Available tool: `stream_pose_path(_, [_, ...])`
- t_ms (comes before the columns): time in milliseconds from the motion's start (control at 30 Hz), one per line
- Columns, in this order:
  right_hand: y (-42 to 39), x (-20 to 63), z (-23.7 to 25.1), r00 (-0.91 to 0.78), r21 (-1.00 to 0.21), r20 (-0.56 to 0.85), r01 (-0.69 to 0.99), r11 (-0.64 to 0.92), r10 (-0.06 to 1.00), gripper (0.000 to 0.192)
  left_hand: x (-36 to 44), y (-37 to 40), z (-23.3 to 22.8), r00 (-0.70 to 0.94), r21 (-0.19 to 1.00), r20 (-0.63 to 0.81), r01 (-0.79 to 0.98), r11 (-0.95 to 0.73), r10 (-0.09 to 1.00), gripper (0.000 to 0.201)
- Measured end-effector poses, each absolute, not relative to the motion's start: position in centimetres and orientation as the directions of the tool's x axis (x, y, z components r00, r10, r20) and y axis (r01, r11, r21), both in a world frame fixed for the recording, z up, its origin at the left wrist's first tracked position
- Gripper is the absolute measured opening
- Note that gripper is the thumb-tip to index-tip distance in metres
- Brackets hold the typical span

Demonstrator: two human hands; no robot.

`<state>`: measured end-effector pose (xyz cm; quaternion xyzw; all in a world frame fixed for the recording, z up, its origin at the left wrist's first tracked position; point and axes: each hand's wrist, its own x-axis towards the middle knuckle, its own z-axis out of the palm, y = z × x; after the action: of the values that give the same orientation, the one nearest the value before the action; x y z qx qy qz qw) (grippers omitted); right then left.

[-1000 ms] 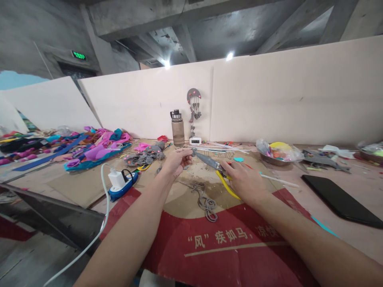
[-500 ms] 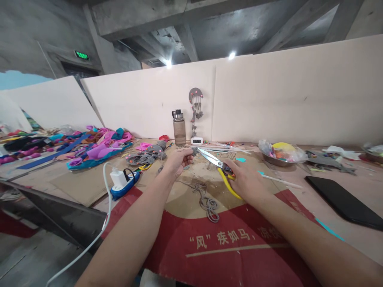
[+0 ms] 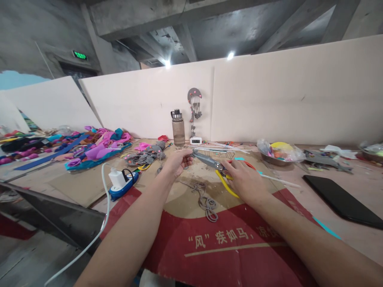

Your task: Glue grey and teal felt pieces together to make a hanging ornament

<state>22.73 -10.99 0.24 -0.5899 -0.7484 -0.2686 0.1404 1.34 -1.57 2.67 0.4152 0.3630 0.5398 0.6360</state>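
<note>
A small grey piece [image 3: 194, 152] sits at the left hand's fingertips, between the two hands and above the cardboard sheet [image 3: 221, 259]. The left hand [image 3: 179, 161] is much the nearer, pinching the piece by its left side between thumb and fingers; its own long axis is too small to tell.

The long axis that does show is that of the scissors [image 3: 209, 160] — a slanting line running from the right hand leftward and away from the person, its point ending at the piece. Whether the blades touch the piece or only overlap it in view, I cannot tell. The right hand [image 3: 243, 179] is wrapped around the handles, a yellow one curving out below the palm.

Nearer the person, a loose tangle of grey cord [image 3: 209, 205] lies on the cardboard, below the gap between the hands. Farther out, a bottle [image 3: 178, 131] and a small white clock [image 3: 196, 141] stand by the pale board [image 3: 254, 95] — well beyond both hands.
</note>
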Motion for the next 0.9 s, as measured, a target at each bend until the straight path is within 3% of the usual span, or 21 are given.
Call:
stream_pose_path(633, [-11.55,22.83,0.91,-0.306,0.322,0.516,0.935,0.150,0.800,0.039,1.28,-1.19,2.30,0.177,0.939,-0.036,-0.332,0.094,0.984,0.008])
stream_pose_path(767, [-11.51,22.68,0.71,-0.249,0.210,0.514,0.964,0.161,0.821,0.037,1.18,-1.19,2.21,0.184,0.940,-0.010,-0.332,0.072,0.983,0.009])
stream_pose_path(900, [-10.94,22.80,0.10,-0.146,-0.056,0.538,0.977,0.208,0.830,0.036,1.09,-1.29,2.19,0.187,0.954,0.045,-0.300,0.014,0.981,0.010])
